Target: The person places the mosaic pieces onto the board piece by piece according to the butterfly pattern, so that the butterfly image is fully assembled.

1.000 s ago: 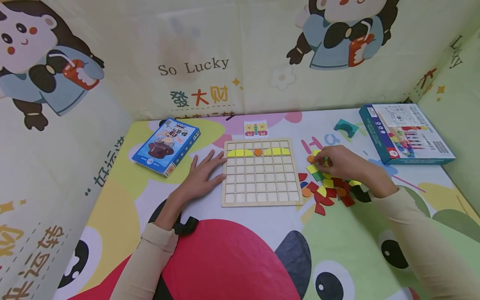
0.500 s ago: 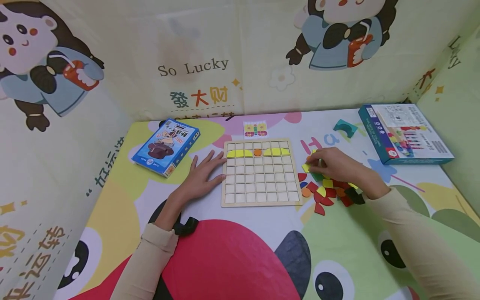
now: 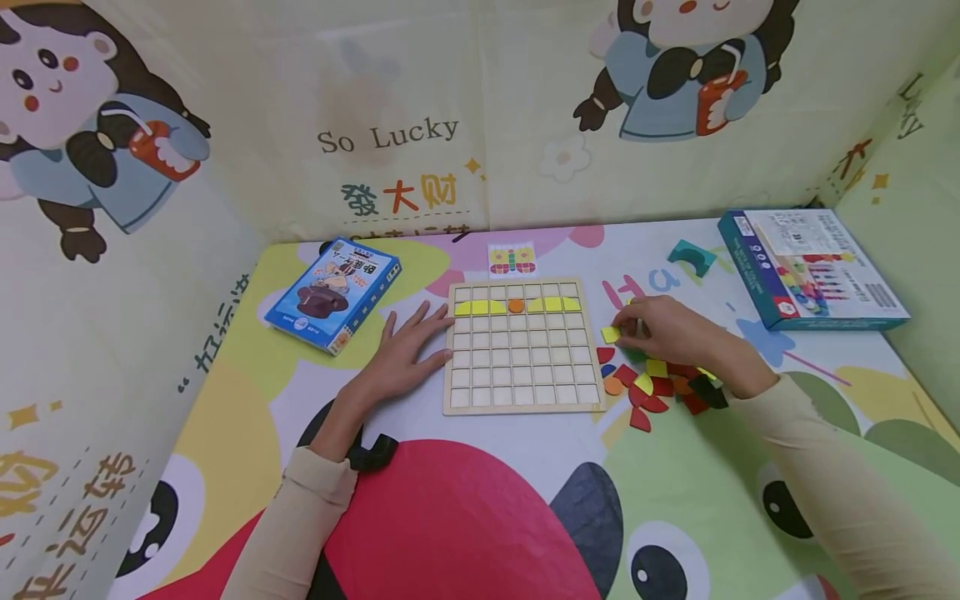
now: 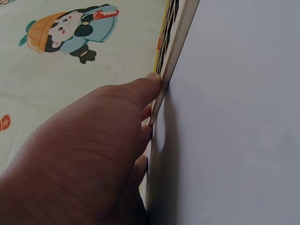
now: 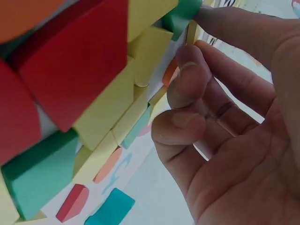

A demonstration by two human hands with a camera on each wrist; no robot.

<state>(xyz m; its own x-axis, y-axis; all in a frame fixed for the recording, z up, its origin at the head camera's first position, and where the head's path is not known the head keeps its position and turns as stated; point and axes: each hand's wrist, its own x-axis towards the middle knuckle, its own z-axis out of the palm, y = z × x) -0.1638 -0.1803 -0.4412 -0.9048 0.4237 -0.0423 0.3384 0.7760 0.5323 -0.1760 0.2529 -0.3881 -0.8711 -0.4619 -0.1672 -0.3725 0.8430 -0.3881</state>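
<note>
A wooden grid board (image 3: pixel 523 408) lies flat, with yellow pieces and one orange disc (image 3: pixel 516 306) along one of its upper rows. My left hand (image 3: pixel 408 354) has its fingers spread on the tabletop, and its thumb and fingertips touch the board's left edge (image 4: pixel 180 44). Right of the board, my right hand (image 3: pixel 667 329) pinches a yellow square tile (image 3: pixel 610 335) between thumb and forefinger. In the right wrist view its other fingers are curled loosely. Beneath and beside that hand are loose red (image 3: pixel 640 418), yellow, green and orange pieces, partly covered by it.
A card with a butterfly pattern (image 3: pixel 512 258) lies behind the board. To the left is a blue box (image 3: pixel 333 292); a teal-edged box (image 3: pixel 817 267) lies far right. A teal arch block (image 3: pixel 692 257) sits near it. Walls of printed cloth rise behind and beside the table.
My right hand has shifted slightly left and toward me over the pile, and the yellow square tile has slid left toward the board. My left hand stays at the board's edge.
</note>
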